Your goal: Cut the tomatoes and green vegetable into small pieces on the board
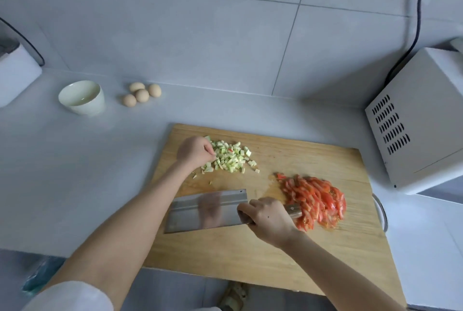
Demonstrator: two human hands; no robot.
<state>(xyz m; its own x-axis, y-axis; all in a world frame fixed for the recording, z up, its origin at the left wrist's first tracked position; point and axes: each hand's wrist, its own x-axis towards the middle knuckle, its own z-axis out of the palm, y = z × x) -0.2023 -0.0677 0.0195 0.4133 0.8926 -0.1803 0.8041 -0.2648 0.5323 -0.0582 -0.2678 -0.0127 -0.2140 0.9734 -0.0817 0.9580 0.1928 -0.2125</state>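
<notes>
A wooden cutting board (313,248) lies on the white counter, its near edge hanging over the counter's front. A pile of small diced green vegetable pieces (230,158) sits at the board's far left. A heap of cut red tomato strips (318,200) lies on the right. My left hand (194,151) rests with curled fingers against the left side of the green pile, fingertips touching the pieces. My right hand (268,218) grips the handle of a broad steel cleaver (205,210), whose blade points left above the board's middle.
A pale bowl (82,98) and several brown eggs (141,94) stand at the back left of the counter. A white appliance (421,123) with vent slots stands right of the board, its black cable running up the tiled wall. Another white object (15,73) sits far left.
</notes>
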